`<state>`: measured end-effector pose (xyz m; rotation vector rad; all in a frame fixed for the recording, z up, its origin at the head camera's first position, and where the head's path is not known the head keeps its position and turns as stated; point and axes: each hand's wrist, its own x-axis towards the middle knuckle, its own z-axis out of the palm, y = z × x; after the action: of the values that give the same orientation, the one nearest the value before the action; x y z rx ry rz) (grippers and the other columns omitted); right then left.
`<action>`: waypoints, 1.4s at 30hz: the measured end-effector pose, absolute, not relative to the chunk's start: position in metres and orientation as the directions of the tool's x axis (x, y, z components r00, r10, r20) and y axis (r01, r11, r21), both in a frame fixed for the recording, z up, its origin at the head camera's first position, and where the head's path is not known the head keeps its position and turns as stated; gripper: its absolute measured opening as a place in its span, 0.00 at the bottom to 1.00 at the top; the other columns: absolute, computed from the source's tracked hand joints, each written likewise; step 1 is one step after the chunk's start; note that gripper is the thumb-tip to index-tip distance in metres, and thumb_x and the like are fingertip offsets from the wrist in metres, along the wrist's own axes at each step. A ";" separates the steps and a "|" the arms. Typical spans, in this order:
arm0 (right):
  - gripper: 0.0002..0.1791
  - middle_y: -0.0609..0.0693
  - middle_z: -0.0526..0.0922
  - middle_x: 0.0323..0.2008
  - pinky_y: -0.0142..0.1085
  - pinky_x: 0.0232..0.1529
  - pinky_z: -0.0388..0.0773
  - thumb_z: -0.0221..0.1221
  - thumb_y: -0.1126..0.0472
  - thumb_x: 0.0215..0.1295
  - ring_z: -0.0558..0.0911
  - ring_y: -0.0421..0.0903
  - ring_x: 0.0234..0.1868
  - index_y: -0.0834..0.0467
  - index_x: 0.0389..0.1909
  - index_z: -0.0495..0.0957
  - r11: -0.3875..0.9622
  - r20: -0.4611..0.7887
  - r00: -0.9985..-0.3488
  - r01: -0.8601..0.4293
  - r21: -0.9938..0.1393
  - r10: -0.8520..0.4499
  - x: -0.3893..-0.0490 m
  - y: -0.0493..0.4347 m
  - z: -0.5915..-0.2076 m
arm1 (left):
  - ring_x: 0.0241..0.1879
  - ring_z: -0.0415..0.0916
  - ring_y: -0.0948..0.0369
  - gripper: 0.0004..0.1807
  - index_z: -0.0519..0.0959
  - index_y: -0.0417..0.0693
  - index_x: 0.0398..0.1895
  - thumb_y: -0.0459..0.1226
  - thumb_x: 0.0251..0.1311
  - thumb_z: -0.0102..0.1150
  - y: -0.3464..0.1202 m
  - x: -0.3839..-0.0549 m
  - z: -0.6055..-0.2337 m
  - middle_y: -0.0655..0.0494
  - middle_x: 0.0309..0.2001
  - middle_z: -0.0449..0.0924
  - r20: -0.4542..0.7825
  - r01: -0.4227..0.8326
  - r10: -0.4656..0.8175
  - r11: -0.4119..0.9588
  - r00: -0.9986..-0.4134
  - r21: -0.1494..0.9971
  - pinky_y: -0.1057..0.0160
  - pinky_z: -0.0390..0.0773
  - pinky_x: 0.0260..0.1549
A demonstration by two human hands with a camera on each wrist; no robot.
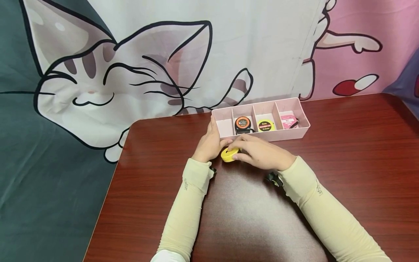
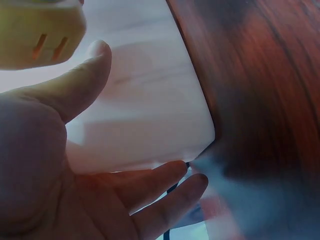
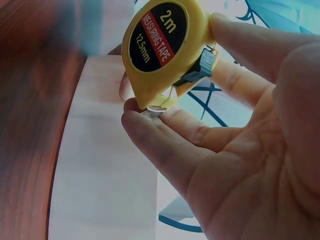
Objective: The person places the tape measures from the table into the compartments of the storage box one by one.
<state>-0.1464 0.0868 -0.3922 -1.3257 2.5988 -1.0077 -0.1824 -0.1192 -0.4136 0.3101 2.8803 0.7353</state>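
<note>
A yellow tape measure [image 3: 180, 55], marked 2m, is pinched between the thumb and fingers of my right hand [image 1: 262, 151], just in front of a pale pink divided box [image 1: 288, 135]. The right wrist view shows its metal end tab by the fingertips. My left hand [image 1: 209, 143] rests against the box's front left corner, fingers extended along the end wall and thumb by the front wall. Inside the box, from left to right, lie an orange-and-black tape measure [image 1: 243, 124], a yellow-green tape measure [image 1: 266, 125] and a pink tape measure [image 1: 289, 122], each in its own compartment.
The box stands near the back edge of a reddish-brown wooden table [image 1: 157, 189]. Behind it hangs a curtain [image 1: 268, 47] with cartoon cats. The table's left edge shows beside the left arm.
</note>
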 end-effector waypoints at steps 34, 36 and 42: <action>0.14 0.52 0.78 0.52 0.47 0.59 0.70 0.60 0.58 0.72 0.75 0.48 0.55 0.56 0.55 0.81 0.430 0.303 -0.678 -0.687 -0.586 -0.670 -0.158 0.094 -0.382 | 0.31 0.78 0.47 0.46 0.30 0.33 0.79 0.31 0.70 0.48 -0.118 -0.184 -0.411 0.38 0.80 0.40 -0.143 0.149 0.224 0.900 -0.964 0.409 0.52 0.80 0.41; 0.14 0.52 0.78 0.53 0.46 0.59 0.70 0.60 0.58 0.72 0.75 0.48 0.56 0.57 0.55 0.80 0.429 0.322 -0.677 -0.695 -0.577 -0.662 -0.159 0.094 -0.382 | 0.32 0.79 0.46 0.46 0.30 0.33 0.79 0.31 0.69 0.48 -0.119 -0.184 -0.411 0.38 0.80 0.41 -0.136 0.154 0.226 0.900 -0.965 0.408 0.51 0.80 0.42; 0.14 0.54 0.76 0.54 0.46 0.61 0.69 0.60 0.59 0.72 0.74 0.49 0.58 0.58 0.55 0.79 0.432 0.354 -0.680 -0.702 -0.566 -0.642 -0.160 0.093 -0.381 | 0.39 0.81 0.42 0.49 0.31 0.31 0.78 0.36 0.70 0.54 -0.120 -0.184 -0.413 0.37 0.79 0.42 -0.104 0.181 0.245 0.891 -0.964 0.417 0.49 0.80 0.46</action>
<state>-0.1600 0.0935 -0.3815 -1.2847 2.7286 -1.1454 -0.1841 -0.1198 -0.4129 0.3287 2.9037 0.6189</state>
